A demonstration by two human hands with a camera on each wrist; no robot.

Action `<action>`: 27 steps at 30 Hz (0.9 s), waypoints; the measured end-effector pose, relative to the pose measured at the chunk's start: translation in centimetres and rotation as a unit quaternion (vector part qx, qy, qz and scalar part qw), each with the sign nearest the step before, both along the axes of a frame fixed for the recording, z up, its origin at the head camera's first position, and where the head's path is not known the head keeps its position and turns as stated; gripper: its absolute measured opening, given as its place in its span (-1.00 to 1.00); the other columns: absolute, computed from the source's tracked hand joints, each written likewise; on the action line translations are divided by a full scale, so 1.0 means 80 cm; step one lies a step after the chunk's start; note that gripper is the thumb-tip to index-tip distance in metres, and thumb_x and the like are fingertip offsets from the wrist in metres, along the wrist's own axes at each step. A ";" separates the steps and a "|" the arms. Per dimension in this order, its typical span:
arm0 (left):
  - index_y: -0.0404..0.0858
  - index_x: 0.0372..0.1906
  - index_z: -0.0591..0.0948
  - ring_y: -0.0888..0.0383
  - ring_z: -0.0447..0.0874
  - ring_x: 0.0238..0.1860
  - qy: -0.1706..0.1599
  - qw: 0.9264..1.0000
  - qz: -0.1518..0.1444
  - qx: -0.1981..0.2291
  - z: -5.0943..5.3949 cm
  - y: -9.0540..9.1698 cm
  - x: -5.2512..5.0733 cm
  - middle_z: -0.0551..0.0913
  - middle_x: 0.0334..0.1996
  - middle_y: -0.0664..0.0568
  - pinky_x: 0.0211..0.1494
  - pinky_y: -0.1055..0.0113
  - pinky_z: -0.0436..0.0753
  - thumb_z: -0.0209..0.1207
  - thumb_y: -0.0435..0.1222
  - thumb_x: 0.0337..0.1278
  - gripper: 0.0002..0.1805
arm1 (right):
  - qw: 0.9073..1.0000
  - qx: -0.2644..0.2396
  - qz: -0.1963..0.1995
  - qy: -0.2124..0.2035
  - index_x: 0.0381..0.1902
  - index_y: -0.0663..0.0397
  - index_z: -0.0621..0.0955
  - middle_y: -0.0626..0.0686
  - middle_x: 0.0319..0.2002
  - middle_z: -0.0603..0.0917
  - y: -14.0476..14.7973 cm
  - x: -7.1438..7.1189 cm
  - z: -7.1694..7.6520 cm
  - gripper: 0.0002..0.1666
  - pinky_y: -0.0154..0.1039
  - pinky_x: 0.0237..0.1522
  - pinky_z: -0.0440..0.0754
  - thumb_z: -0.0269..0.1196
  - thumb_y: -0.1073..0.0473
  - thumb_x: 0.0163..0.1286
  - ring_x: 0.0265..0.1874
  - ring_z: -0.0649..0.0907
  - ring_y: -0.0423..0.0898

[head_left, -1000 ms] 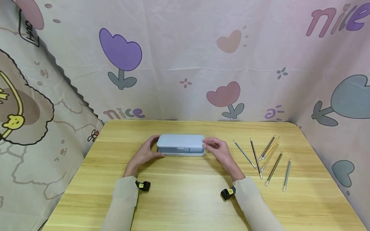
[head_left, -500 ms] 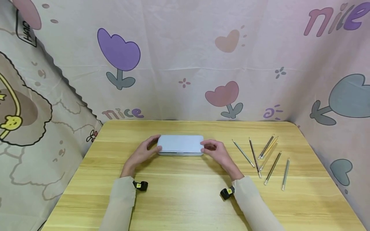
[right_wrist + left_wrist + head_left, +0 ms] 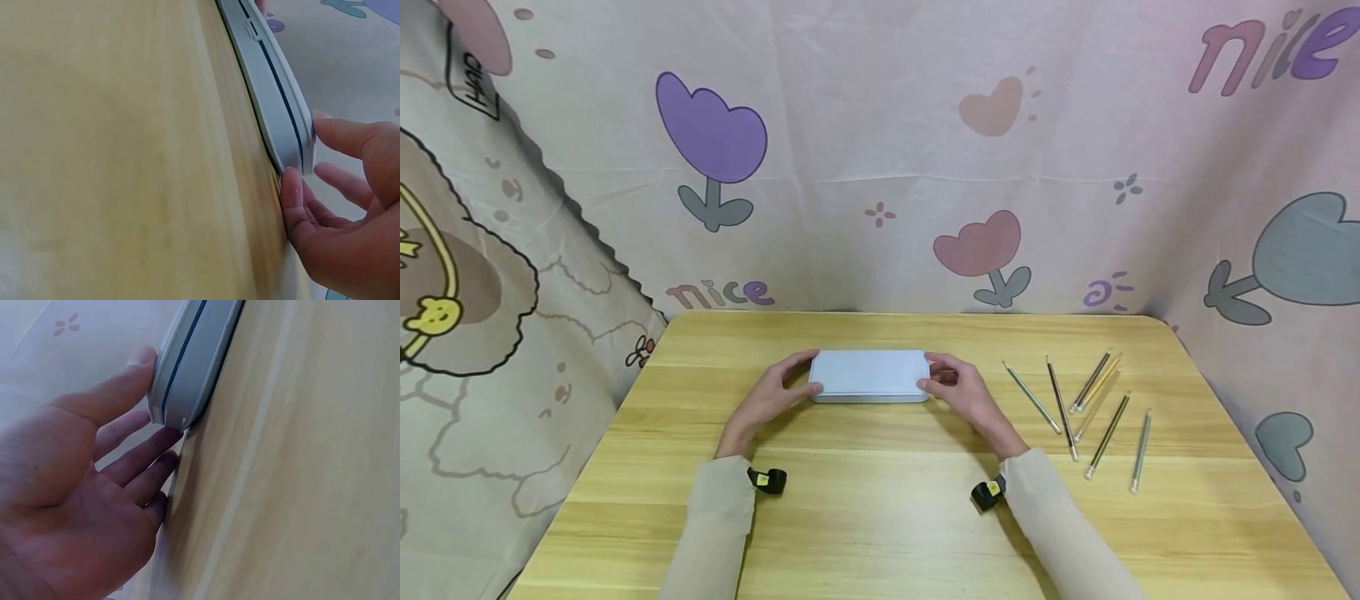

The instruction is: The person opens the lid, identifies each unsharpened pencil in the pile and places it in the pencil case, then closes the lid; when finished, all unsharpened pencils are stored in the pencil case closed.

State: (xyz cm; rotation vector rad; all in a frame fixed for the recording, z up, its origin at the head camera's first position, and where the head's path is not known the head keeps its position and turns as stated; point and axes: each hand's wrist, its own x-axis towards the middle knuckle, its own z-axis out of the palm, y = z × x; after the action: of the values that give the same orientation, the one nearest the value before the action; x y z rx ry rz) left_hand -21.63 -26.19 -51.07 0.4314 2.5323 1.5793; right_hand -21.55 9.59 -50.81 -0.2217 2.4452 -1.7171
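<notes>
A pale blue-white pencil case [image 3: 869, 372] lies flat on the table with its lid down. A thin dark seam runs between lid and base in both wrist views. My left hand [image 3: 772, 399] holds its left end, the thumb [image 3: 142, 357] on the lid's edge and the other fingers curled by the end wall. At the right end, my right hand [image 3: 962, 390] grips the case in a similar way, thumb on the lid's front corner. A small clasp [image 3: 252, 30] shows on its front side. The inside of the case is hidden.
Several pencils [image 3: 1063, 408] lie scattered on the wooden table [image 3: 865, 517] to the right of my right hand. A patterned cloth [image 3: 850, 125] hangs behind the table and along its sides.
The case's lid, partly raised a second ago with compartments showing, has come down onto the base. My left thumb moved from the base up to the lid; the right thumb now rests on the lid's corner.
</notes>
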 end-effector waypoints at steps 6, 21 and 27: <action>-0.33 0.52 0.34 -0.20 0.09 0.57 -0.011 1.000 0.006 0.007 0.002 0.003 0.001 0.27 0.53 -0.24 0.62 -0.12 0.03 0.38 -0.27 0.27 -0.22 | 1.000 0.009 0.011 0.007 0.43 0.09 0.49 0.17 0.08 0.63 0.002 -0.001 -0.001 -0.30 -0.24 -0.03 0.70 0.42 0.18 0.37 -0.01 0.63 0.03; -0.39 0.52 0.30 -0.26 0.03 0.58 -0.021 1.000 0.010 0.009 0.001 0.008 0.005 0.21 0.54 -0.31 0.61 -0.18 -0.03 0.39 -0.36 0.24 -0.19 | 0.998 0.050 0.012 0.029 0.44 0.14 0.48 0.11 0.02 0.62 -0.001 0.002 -0.001 -0.30 -0.26 -0.09 0.70 0.41 0.23 0.38 -0.04 0.62 0.00; -0.29 0.53 0.33 -0.21 0.04 0.58 -0.016 1.000 0.012 -0.001 0.000 -0.002 0.007 0.24 0.55 -0.23 0.62 -0.14 0.01 0.41 -0.25 0.23 -0.19 | 0.999 0.033 0.016 0.027 0.43 0.13 0.49 0.12 0.01 0.63 -0.006 0.001 -0.005 -0.30 -0.29 -0.09 0.71 0.42 0.24 0.37 -0.05 0.63 0.00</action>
State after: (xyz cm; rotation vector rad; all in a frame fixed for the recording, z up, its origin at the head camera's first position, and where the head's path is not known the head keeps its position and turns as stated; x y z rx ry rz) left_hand -21.04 -26.36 -51.07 0.3745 2.5254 1.5786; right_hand -21.49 9.07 -51.19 -0.3021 2.5165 -1.6357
